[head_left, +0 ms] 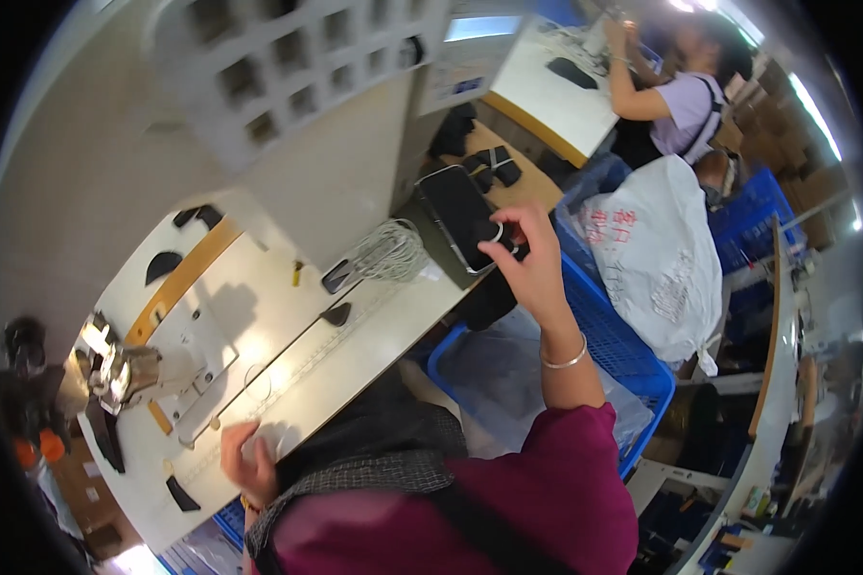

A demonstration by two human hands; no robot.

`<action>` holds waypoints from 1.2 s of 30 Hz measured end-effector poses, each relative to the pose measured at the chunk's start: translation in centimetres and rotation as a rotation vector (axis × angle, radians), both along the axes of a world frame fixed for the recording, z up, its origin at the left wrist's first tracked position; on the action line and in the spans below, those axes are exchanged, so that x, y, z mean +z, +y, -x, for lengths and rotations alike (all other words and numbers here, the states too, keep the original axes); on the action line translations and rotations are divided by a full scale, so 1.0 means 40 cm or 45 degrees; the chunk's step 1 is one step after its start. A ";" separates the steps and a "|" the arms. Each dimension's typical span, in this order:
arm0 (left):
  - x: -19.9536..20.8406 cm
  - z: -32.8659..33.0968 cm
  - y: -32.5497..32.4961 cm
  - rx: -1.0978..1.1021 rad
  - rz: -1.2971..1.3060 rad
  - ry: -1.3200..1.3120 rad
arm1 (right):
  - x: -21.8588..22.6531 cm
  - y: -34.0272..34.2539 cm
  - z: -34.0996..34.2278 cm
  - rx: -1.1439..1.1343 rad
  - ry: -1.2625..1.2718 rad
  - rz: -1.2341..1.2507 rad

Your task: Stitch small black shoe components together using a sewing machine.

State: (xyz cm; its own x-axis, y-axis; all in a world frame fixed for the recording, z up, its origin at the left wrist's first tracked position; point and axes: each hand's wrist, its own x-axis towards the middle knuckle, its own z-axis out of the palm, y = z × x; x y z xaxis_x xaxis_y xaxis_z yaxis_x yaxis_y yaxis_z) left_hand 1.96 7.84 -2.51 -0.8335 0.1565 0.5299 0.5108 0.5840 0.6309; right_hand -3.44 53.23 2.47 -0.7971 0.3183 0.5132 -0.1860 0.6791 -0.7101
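Note:
My right hand [532, 264] is raised to the right of the table, thumb and forefinger curled round a small dark item with a pale ring-shaped edge; its kind is unclear. Just beside it a black phone-like slab [454, 206] with a light rim lies on a dark surface. At the table's near edge, my left hand [246, 462] hovers with loosely bent fingers apart and nothing visible in them. Small black fabric pieces lie near it: one cut piece [182, 494] closest to it, another [336, 314] farther up the white sewing table [288, 374].
A lit sewing machine [129, 369] stands at left. Coiled pale cord [393, 251] lies by the table's far edge. To my right are a blue crate [652, 379] lined with plastic and a full white sack [657, 259]. Another person [681, 101] works at a far table.

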 end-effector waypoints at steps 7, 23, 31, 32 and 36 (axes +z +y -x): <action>0.111 0.091 0.190 -0.414 -0.316 -0.509 | 0.001 -0.265 -0.007 0.815 -0.095 0.328; 0.109 0.111 0.104 -0.298 -1.107 -1.154 | -0.051 -0.543 0.001 1.168 -0.384 0.488; 0.084 0.094 0.061 -0.265 -1.265 -1.215 | -0.061 -0.579 -0.006 1.169 0.056 0.170; 0.081 0.090 0.056 -0.251 -1.236 -1.204 | -0.060 -0.579 -0.005 1.134 0.160 -0.070; 0.058 0.076 0.026 -0.242 -1.113 -1.204 | -0.057 -0.599 -0.015 1.088 0.406 -0.452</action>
State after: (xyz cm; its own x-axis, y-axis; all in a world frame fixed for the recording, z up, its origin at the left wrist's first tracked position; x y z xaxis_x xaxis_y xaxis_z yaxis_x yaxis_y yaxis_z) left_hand -1.07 8.89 -0.20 -0.9408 0.2166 -0.2609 -0.3092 -0.2324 0.9222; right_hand -2.85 29.27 0.20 -0.4948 -0.5164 0.6989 -0.8624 0.3907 -0.3219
